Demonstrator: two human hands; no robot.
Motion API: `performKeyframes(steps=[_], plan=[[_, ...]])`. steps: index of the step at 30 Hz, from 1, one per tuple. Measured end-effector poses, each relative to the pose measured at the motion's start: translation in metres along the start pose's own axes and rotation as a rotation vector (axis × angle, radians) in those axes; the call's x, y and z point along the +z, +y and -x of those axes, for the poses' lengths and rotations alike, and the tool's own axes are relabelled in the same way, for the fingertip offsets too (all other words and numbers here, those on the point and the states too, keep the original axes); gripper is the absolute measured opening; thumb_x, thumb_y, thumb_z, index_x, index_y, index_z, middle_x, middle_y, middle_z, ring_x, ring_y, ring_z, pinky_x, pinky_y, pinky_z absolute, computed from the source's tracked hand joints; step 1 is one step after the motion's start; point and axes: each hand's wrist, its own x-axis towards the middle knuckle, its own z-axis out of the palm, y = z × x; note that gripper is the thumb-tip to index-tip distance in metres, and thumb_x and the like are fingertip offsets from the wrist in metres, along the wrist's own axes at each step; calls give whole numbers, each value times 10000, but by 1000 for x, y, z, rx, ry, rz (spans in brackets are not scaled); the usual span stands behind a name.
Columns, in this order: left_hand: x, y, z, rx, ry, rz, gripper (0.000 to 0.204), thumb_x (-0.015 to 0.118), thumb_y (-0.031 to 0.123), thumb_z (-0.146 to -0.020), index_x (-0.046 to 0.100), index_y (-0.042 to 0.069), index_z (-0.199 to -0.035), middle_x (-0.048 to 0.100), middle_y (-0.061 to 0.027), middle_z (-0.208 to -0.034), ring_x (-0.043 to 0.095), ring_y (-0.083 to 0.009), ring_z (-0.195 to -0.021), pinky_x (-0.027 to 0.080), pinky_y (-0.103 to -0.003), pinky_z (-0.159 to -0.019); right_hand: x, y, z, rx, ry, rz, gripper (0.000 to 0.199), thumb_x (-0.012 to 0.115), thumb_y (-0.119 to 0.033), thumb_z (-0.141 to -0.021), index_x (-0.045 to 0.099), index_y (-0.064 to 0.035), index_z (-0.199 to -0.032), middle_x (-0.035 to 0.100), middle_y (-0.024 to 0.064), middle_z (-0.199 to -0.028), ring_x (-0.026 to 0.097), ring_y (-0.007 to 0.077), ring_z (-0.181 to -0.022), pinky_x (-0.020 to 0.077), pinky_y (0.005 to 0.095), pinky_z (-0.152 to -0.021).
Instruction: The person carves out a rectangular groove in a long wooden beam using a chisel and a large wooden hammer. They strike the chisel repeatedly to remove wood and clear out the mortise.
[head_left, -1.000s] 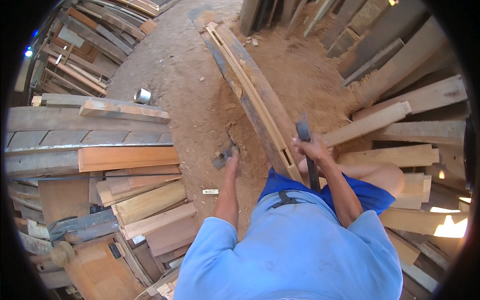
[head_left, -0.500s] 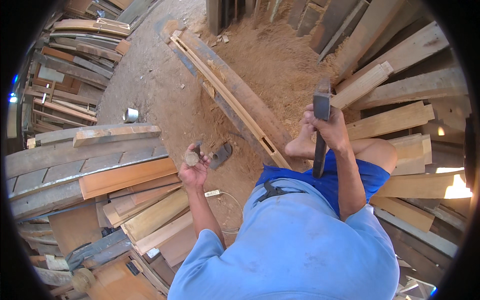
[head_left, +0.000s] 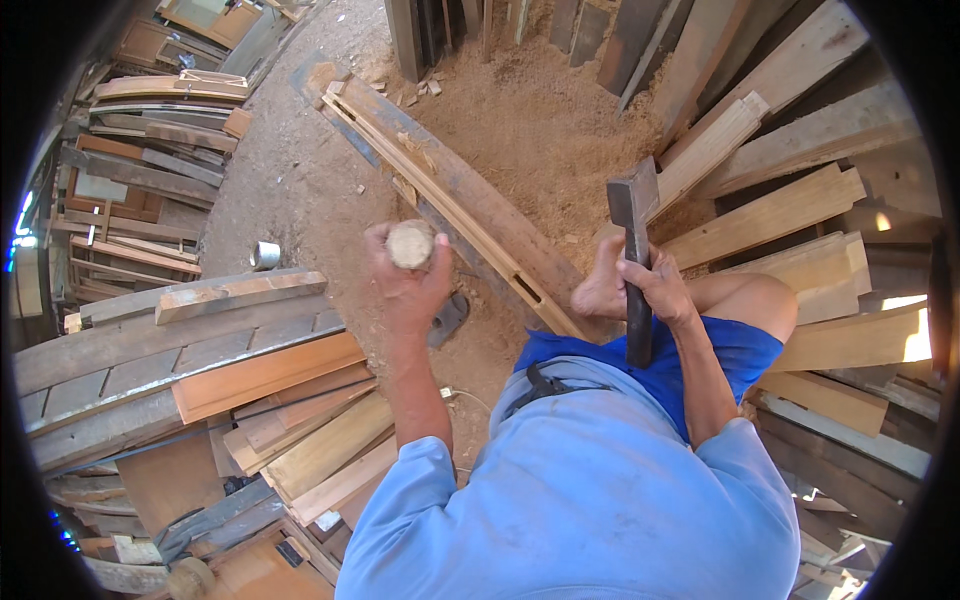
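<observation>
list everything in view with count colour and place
hammer: 1, dark, in right hand
round-ended tool: 1, tan, in left hand
slotted strip: 1, light brown, on wide plank
wide plank: 1, brown, centre
unclear object: 1, grey, near left hand
can: 1, silver, upper left
stacked boards: many, mostly brown, left
fanned boards: many, mostly brown, right
ground: 1, brown, centre
shirt: 1, light blue, bottom
shorts: 1, blue, centre
foot: 1, bare, centre right
left hand: 1, bare, around tool
right hand: 1, bare, around hammer

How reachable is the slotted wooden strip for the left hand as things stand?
Probably yes: nothing visible separates the left hand from the slotted wooden strip, though that hand holds a round-ended object.
</observation>
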Motion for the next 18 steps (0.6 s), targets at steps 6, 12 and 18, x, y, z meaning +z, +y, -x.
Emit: performKeyframes(steps=[6, 12, 18], plan=[[23, -69, 38, 136, -645, -296, 338, 724, 43, -761, 645, 82, -1087, 697, -134, -868, 707, -275, -791, 562, -389, -693, 3, 3, 1, -90, 5, 41, 118, 719, -111, -887, 634, -31, -906, 637, 35, -702, 601, 96, -642, 489, 252, -614], [9, -126, 94, -38, -1206, -988, 801, 658, 111, -756, 414, 222, -1511, 708, -197, -916, 711, -404, -822, 570, -488, -683, 7, 7, 0, -56, 6, 18, 152, 733, -123, -877, 637, -7, -885, 660, 56, -715, 626, 108, -646, 504, 258, -622], [13, -130, 102, -5, -1155, -1012, 794, 662, 126, -755, 403, 198, -1502, 703, -224, -834, 708, -419, -787, 568, -517, -664, 8, 11, -1, -64, 20, 64, 184, 751, -145, -862, 651, 9, -859, 663, 63, -717, 631, 118, -645, 509, 262, -626]])
